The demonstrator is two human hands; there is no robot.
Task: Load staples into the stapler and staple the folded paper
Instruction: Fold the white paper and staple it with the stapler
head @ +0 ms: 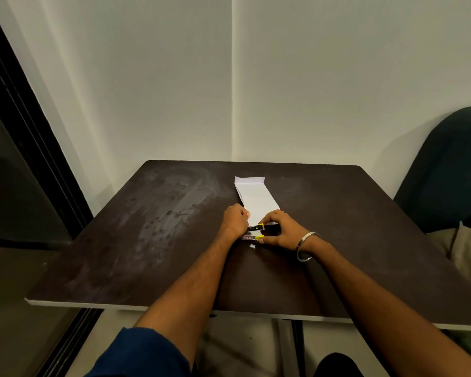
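A small black and yellow stapler (261, 231) lies opened on the dark table (152, 240), its top part lifted from its base. My right hand (279, 230) grips its rear end. My left hand (235, 220) is curled at the stapler's front end; what its fingertips hold is hidden. A folded white paper (256, 198) lies just behind both hands, long side running away from me. A tiny pale scrap (252, 246) sits on the table just in front of the stapler.
The table stands in a corner of white walls. A dark chair (446, 170) with a beige cloth (462, 251) is at the right. A dark window frame (25, 137) runs along the left. A steel bangle (306, 246) circles my right wrist.
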